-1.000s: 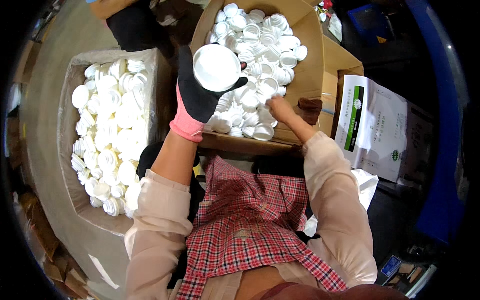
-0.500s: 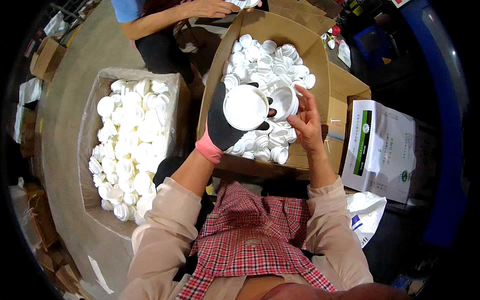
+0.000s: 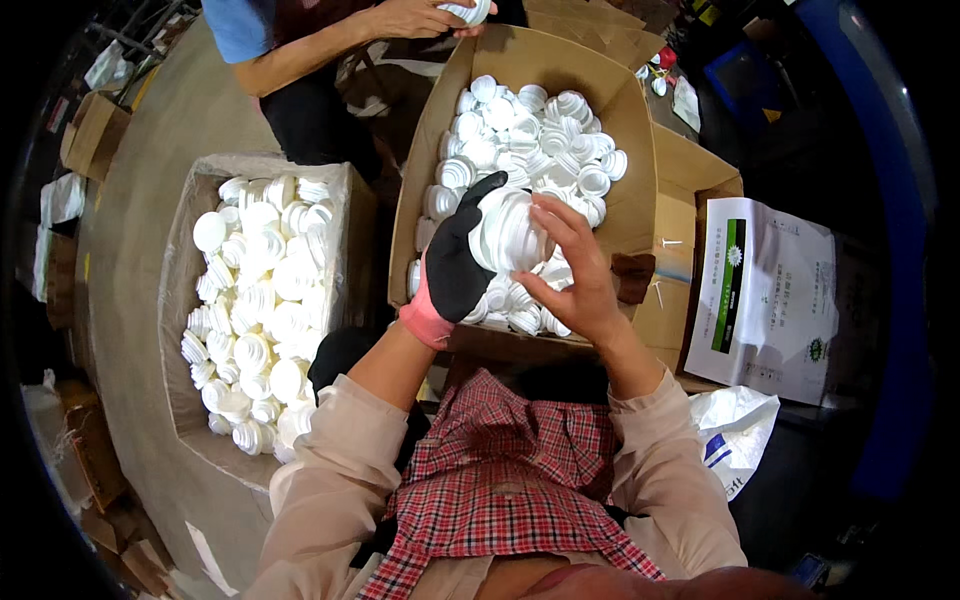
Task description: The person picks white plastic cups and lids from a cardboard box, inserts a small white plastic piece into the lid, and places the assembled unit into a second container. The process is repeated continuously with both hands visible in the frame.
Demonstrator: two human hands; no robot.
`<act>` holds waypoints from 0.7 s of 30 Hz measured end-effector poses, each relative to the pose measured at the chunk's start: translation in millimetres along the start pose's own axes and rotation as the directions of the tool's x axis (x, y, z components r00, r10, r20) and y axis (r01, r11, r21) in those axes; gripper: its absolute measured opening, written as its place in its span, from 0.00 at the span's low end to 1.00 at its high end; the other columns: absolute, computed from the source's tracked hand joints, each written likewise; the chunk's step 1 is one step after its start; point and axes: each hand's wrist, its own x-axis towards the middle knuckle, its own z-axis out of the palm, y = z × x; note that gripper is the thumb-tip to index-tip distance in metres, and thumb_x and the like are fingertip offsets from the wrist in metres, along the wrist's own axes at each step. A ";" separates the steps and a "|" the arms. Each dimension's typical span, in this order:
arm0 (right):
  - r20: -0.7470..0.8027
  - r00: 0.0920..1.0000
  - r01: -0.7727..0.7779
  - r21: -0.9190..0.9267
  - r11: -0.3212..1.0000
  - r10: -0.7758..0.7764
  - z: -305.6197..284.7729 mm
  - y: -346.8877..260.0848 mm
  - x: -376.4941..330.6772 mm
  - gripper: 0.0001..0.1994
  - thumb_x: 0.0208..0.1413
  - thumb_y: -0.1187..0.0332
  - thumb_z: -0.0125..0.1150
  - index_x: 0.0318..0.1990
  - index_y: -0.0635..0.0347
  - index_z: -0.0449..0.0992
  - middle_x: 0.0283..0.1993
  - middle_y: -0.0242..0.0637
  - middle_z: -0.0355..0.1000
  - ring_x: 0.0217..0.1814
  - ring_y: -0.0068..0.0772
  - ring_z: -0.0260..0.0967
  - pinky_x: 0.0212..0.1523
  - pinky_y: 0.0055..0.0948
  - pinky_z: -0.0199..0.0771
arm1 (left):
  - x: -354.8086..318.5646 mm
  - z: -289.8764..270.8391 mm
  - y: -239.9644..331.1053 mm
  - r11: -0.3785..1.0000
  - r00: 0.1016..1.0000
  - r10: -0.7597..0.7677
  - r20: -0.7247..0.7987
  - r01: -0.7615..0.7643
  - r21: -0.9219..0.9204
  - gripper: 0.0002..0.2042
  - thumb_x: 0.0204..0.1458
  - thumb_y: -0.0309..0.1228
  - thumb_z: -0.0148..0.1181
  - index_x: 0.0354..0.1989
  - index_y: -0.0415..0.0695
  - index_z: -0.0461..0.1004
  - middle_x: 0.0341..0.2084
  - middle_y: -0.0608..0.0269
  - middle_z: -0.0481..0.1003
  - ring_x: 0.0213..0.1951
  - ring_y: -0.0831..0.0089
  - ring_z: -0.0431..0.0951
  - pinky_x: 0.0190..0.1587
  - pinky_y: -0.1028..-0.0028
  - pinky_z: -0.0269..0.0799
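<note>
My left hand (image 3: pixel 455 265), in a black glove with a pink cuff, and my bare right hand (image 3: pixel 572 270) both grip a white ribbed plastic part (image 3: pixel 508 232) between them. They hold it just above the cardboard box (image 3: pixel 630 195) in front of me, which is filled with several similar white ribbed parts (image 3: pixel 540 135).
A second, plastic-lined box (image 3: pixel 190 200) of white parts (image 3: pixel 260 300) stands at my left. Another person's hands (image 3: pixel 420 15) hold a white part at the far edge. A printed paper sheet (image 3: pixel 765 295) and a white bag (image 3: pixel 735 430) lie at right. Small cartons (image 3: pixel 95 130) sit at far left.
My right hand came up from the box with a white piece and met the one in my left hand; both now clasp the joined part together.
</note>
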 end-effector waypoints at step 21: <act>0.007 0.996 0.086 -0.176 0.981 -0.086 -0.1 -9.5 0.4 0.34 0.37 0.81 0.67 0.58 0.53 0.70 0.62 0.47 0.61 0.63 0.52 0.60 0.60 0.43 0.63 | -1.8 6.4 15.1 0.999 0.992 0.049 0.115 -0.050 0.007 0.27 0.55 0.21 0.51 0.65 0.37 0.56 0.62 0.57 0.62 0.61 0.68 0.64 0.63 0.70 0.60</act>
